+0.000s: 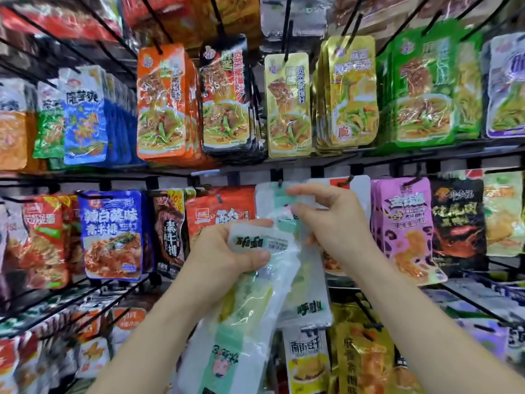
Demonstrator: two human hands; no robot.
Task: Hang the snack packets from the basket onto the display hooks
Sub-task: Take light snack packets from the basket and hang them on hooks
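My left hand grips a bunch of white-and-green snack packets that hang down from it, upside down, in front of the rack. My right hand pinches the top of one white-and-green packet held up against a black display hook on the middle rail. Whether the hook has passed through the packet's hole is hidden by my fingers. The basket is out of view.
Rows of hooks full of packets surround my hands: orange, black, gold and green packs above, a blue pack and red ones at left, a pink pack at right. Wire hooks jut forward at lower left and right.
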